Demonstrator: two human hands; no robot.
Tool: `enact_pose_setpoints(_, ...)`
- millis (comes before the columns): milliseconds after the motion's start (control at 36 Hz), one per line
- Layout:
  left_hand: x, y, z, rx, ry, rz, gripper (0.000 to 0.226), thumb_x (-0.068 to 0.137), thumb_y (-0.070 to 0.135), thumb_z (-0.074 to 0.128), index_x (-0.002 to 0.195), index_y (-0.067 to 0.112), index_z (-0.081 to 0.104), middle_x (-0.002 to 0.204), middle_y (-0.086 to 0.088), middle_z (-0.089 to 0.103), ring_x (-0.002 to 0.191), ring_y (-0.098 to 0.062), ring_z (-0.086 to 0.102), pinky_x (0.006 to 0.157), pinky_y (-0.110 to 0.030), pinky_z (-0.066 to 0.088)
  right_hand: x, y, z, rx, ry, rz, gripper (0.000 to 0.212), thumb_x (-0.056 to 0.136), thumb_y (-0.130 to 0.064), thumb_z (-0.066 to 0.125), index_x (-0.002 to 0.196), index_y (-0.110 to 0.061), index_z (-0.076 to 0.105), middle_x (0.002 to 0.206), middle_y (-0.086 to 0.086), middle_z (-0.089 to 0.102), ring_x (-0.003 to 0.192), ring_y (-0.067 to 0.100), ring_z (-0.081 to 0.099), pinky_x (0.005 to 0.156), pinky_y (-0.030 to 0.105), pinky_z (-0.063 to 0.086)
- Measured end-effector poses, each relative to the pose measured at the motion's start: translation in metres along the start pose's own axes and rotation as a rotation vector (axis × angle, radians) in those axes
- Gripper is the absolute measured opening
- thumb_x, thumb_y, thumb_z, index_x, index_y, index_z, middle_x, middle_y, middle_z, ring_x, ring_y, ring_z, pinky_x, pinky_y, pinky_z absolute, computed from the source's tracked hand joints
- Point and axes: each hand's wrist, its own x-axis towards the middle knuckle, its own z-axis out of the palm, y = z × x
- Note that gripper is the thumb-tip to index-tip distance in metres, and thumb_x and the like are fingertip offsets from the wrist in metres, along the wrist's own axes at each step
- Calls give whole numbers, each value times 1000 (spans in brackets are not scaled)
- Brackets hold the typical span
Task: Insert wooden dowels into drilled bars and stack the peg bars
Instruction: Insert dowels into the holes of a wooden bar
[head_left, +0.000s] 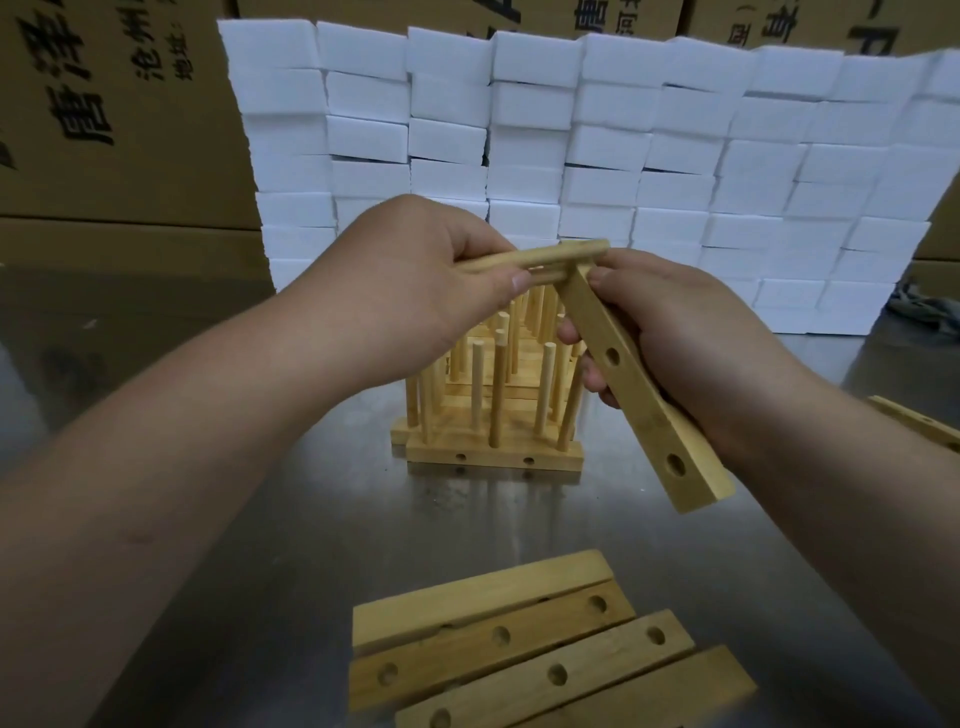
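Dowels (545, 258) pinched in left hand (410, 291); drilled bar (639, 395) gripped in right hand (696, 332); peg bars (493, 457) behind hold upright pegs.

We find the light dim and flat. The white blocks (597, 156) in the upper middle are the brightest patch, almost washed out. The table (363, 519) gives a soft glare at centre and mirrors the peg bars (493, 460) faintly. Corners fall dark, most at left. The boxes (104, 130) at upper left sit in gloom. Straight lines bow near the edges. The loose bars (545, 629) at the bottom look slightly soft.
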Motion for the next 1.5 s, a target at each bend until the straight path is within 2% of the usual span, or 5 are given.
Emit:
enact_pose_setpoints(1000, -1, -7, 14, -338, 14, -206, 32, 89, 29, 58, 60, 15, 58, 46, 8, 48, 34, -7, 31, 40, -17, 26, -8, 5, 6, -207, 25, -138, 37, 95, -25, 45, 76, -45, 69, 62, -6, 61, 42, 9, 53, 45, 19, 47)
enact_pose_setpoints(1111, 3, -10, 9, -316, 59, -199, 33, 89, 31, 58, 66, 9, 62, 59, -7, 50, 42, -13, 32, 50, -26, 28, -7, -2, 2, -127, -58, -75, 23, 95, -30, 47, 100, -34, 69, 73, -3, 67, 50, 11, 56, 44, 23, 47)
enact_pose_setpoints(1222, 8, -14, -6, -289, 204, -209, 32, 90, 35, 56, 63, 19, 64, 51, 8, 56, 40, -8, 35, 50, -25, 33, -7, -3, 0, -77, -119, -3, 45, 95, -27, 46, 140, -21, 41, 75, 0, 70, 56, 13, 59, 45, 25, 48)
enact_pose_setpoints(1361, 8, -16, -10, -281, 241, -210, 24, 93, 35, 50, 80, 23, 67, 60, 9, 67, 37, -3, 37, 41, -17, 34, -3, -1, -1, -144, -77, -14, 23, 97, -18, 44, 100, -20, 66, 66, -1, 65, 49, 10, 52, 41, 21, 42)
enact_pose_setpoints(1500, 9, -18, -17, 155, 441, -6, 36, 95, 36, 43, 79, 9, 61, 65, 0, 45, 55, -16, 43, 50, -29, 35, 2, 0, -2, -25, 79, 8, 24, 98, -17, 40, 95, -21, 64, 62, -3, 61, 43, 9, 45, 39, 18, 37)
